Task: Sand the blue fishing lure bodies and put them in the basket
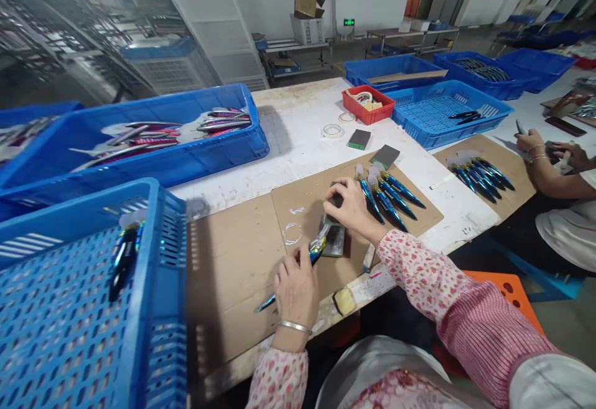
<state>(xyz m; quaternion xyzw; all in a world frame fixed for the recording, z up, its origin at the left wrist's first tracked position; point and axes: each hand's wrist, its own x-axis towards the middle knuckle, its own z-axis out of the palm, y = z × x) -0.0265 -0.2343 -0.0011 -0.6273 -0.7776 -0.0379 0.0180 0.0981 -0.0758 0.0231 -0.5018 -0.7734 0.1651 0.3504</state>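
My left hand (298, 285) is closed around a blue fishing lure (267, 303) with a yellow head; its clear lip points toward my other hand. My right hand (351, 207) pinches a dark sanding block (334, 197) just above that lip; whether the two touch I cannot tell. Beneath them a grey flat block (335, 241) lies on the brown cardboard (233, 260). Several finished-looking blue lures (388, 201) lie side by side right of my right hand. A knife-like tool (369, 258) rests near the table edge, with a yellow sponge (345, 301) closer to me.
At left stands a light-blue perforated crate (173, 285) with lures, behind it a blue bin (223, 157) of lures. Green-edged blocks (359, 139), a tape roll (332, 130) and a red box (377, 115) sit farther back. A co-worker's hands (533, 142) are at right.
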